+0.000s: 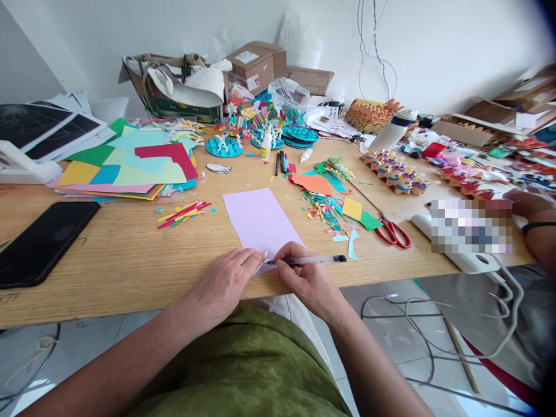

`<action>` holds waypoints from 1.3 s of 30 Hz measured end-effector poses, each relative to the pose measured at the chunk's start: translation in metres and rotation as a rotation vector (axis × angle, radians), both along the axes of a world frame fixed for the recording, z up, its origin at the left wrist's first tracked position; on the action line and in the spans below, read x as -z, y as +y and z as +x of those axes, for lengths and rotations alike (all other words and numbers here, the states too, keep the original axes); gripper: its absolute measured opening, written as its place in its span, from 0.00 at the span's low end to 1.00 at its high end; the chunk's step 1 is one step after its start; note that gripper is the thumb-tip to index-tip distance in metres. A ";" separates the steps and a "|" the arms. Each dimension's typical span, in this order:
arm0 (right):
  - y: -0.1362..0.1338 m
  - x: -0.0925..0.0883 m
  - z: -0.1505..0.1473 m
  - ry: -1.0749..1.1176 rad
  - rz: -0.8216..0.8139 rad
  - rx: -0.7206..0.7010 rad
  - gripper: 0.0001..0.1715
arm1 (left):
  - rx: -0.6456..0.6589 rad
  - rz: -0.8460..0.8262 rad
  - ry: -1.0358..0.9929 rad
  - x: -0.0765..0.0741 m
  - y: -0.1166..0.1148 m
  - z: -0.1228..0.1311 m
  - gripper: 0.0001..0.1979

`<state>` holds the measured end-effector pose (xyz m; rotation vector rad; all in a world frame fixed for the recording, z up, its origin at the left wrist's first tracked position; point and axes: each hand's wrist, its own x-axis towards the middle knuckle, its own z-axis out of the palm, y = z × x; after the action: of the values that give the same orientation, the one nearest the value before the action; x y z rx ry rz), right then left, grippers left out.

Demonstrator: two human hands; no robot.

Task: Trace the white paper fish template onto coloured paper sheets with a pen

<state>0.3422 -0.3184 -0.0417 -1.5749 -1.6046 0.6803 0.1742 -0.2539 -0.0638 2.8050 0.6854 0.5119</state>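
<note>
The lilac paper sheet (260,223) is 1 smooth, matte rectangle lying flat at the near middle of the wooden table (130,255). It slants a little to the left, and its near end reaches almost to the table's front edge. Its long edges look straight; the near corner is hidden under the 2 hands.

The left hand (226,284) lies on that near corner, fingers close together and pressed flat on the paper. The right hand (306,278) pinches a clear plastic pen (310,260) between thumb and forefingers. The pen lies nearly level, its tip on the sheet just beside the left fingertips and its dark cap pointing right.

Bare wood grain stays open on the left of the sheet, as far as a black phone (41,240) near the left edge. On the right, a heap of jagged paper scraps (325,208) and red-handled scissors (391,231) lie near. Thin paper strips (182,213) lie on the left, with a fanned stack of coloured card (125,168) behind them. A white glue bottle (266,143) stands upright further back. Another person's hand (532,205) rests at the far right edge.
</note>
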 end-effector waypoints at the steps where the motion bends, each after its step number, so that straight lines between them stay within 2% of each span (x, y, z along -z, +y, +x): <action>1: 0.001 0.001 -0.001 -0.009 0.000 -0.008 0.04 | 0.003 -0.005 -0.004 0.000 0.000 0.000 0.15; 15: 0.004 0.000 -0.004 -0.064 0.025 -0.020 0.06 | 0.007 -0.021 -0.014 -0.001 0.000 -0.001 0.13; 24: -0.002 0.002 0.005 -0.062 -0.033 0.005 0.05 | 0.019 -0.025 0.062 -0.005 -0.001 0.000 0.14; 39: -0.007 0.000 0.011 -0.006 -0.069 0.055 0.04 | 0.023 -0.045 0.067 -0.007 0.000 0.000 0.12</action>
<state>0.3529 -0.3255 -0.0414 -1.6664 -1.5510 0.7092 0.1738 -0.2539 -0.0564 2.7957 0.6680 0.3956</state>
